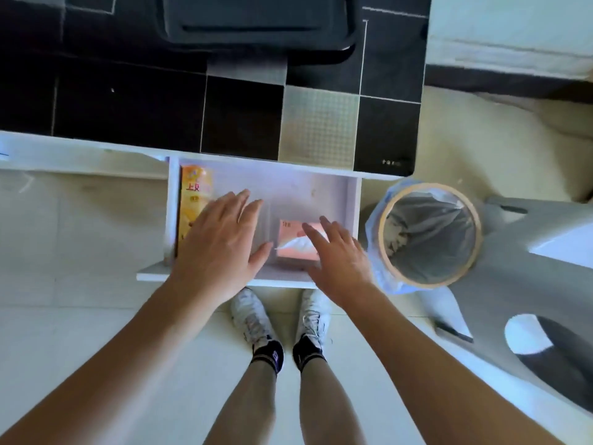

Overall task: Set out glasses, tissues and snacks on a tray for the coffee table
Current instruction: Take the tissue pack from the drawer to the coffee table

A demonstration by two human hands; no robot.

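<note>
**Both hands spread over an open drawer holding tissues and a snack pack**

Nearest the camera, two bare legs end in white sneakers [253, 316] with dark socks, standing on pale floor tiles just short of the drawer front. Two bare forearms reach forward over them.

To the right stands a round waste bin [430, 234] with a tan rim and a bluish plastic liner, close beside the drawer's right wall. Further right is a grey and white moulded shape, cut off by the picture's edge and hard to identify.

The white drawer [321, 187] is pulled out from under a table top. The left hand [221, 245] hovers over its left half with fingers straight and spread, holding nothing. The right hand [340, 255] reaches in from the right, fingers straight and slightly apart, also holding nothing; its fingertips lie over the pink tissue pack [293, 242], though whether they touch it cannot be told. The pack sits near the drawer's front, between the two hands, with a white tissue sticking out of its top.

A yellow-orange snack pack [194, 200] lies along the drawer's left wall, its near end hidden by the left hand.

Beyond the drawer is a black and grey checkered table top [128, 107], and on its far side a dark tray [256, 24], its far end cut off at the top.
</note>
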